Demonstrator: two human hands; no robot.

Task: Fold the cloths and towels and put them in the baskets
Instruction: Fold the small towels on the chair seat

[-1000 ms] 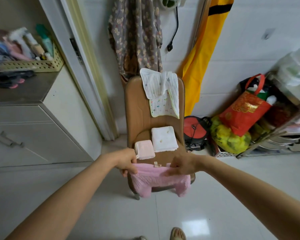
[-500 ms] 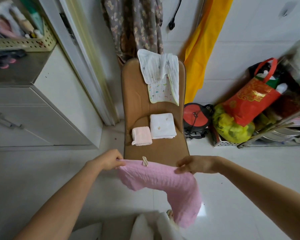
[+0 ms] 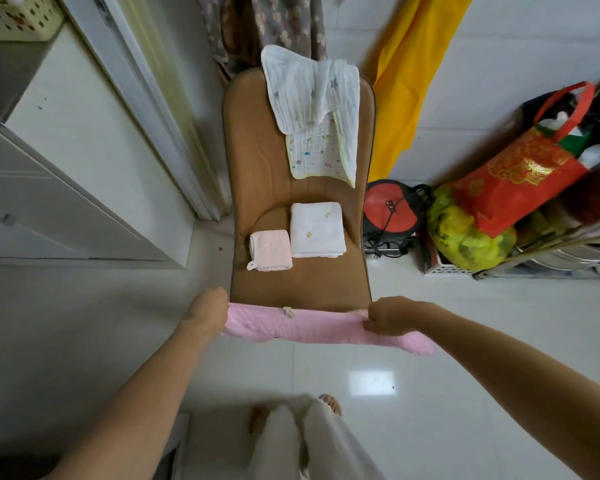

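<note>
Stretching between both hands, the pink towel (image 3: 312, 329) hangs in the air just in front of the chair's (image 3: 257, 161) front edge, pulled out into a long narrow band with a small loop tag at its top edge. Left hand (image 3: 207, 311) grips its left end, fingers hidden behind the fabric; right hand (image 3: 387, 315) has fingers curled over the top edge short of the right end, so a loose tail droops past it. Judging by the sag, it's light, soft, floppy terry with no stiffness, not slippery, nothing to break; best held at the top corners or edge, pinched firmly, so the right-hand grip probably wants to sit closer to that dangling corner to get a square fold. On the seat behind lie two folded pieces side by side, touching or nearly: a small pale-pink washcloth (image 3: 270, 250) on the left, a white folded towel (image 3: 317, 229) on the right. White muslin cloths (image 3: 312, 95) are draped unfolded over the backrest, one with coloured dots and a yellow-green border under them. A cream perforated basket (image 3: 18, 20) sits on the cabinet top far left, well apart. Red bag (image 3: 520, 181) and clutter right of the chair.
</note>
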